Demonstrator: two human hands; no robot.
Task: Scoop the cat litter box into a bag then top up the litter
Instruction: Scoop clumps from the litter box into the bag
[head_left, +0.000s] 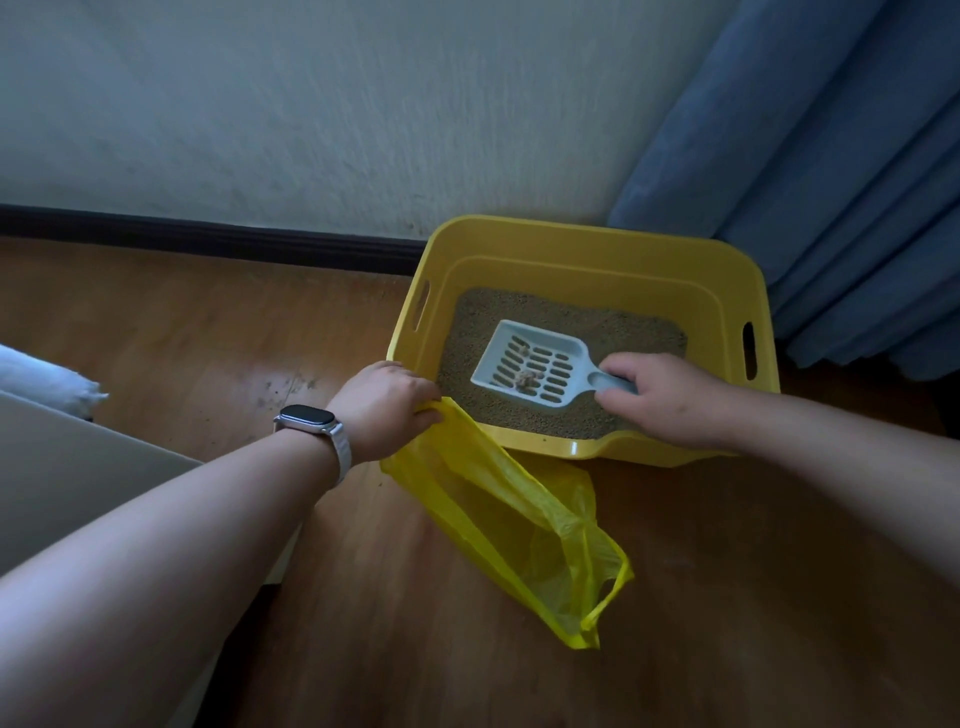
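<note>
Right hand (670, 400): fingers (618, 364) curled around the handle of the pale blue slotted scoop (535, 364); most of the handle is hidden inside the grip. The scoop blade lies over the litter (519, 312), and small clumps (525, 381) sit on its slots. Whether the blade rests on the litter or is raised above it cannot be told.

Left hand (382, 410): fingers (426, 392) grasping the upper edge of the yellow plastic bag (519, 519) at the near-left corner of the litter box (571, 231). The fingertips are hidden behind the hand and the bag edge. The bag hangs slack down to the wooden floor (208, 322). Its contents cannot be made out through the film.

The yellow litter box stands on the floor in the corner, beside a blue curtain (831, 182). A watch (306, 418) is on the left wrist. A pale object (41, 374) at the left edge is cut off and cannot be identified.
</note>
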